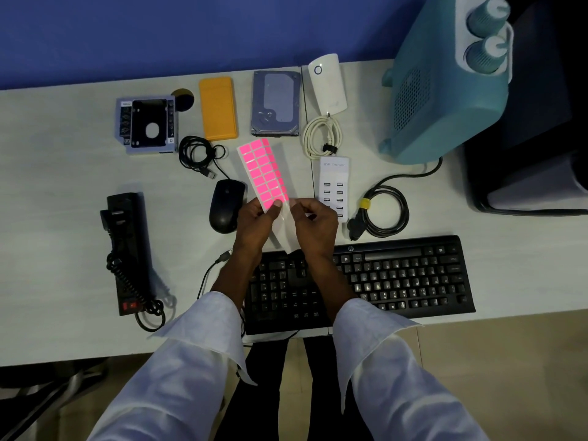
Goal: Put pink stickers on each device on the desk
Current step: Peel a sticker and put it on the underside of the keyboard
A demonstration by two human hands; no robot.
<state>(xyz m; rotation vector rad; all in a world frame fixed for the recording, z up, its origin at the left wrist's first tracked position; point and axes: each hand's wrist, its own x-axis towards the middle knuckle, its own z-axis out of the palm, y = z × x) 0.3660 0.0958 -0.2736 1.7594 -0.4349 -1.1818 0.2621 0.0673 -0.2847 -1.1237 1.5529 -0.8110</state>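
Note:
A sheet of pink stickers [262, 170] is held up above the desk, tilted to the upper left. My left hand [256, 222] pinches its lower end with the thumb on a pink sticker. My right hand [315, 222] grips the sheet's white backing edge beside it. Around them on the white desk [63, 173] lie a black mouse [224, 203], a black keyboard [401, 275], a white USB charger [334, 183], a white adapter [327, 82], a grey hard drive [276, 103], an orange case [218, 108], a drive caddy [146, 124] and a black power strip [127, 249].
A coiled black cable [199, 152] lies by the mouse, a white coiled cable [321, 136] below the adapter, and a black cord coil [386, 211] right of the charger. A large teal machine [445, 90] stands at the back right, beside a dark chair [534, 154].

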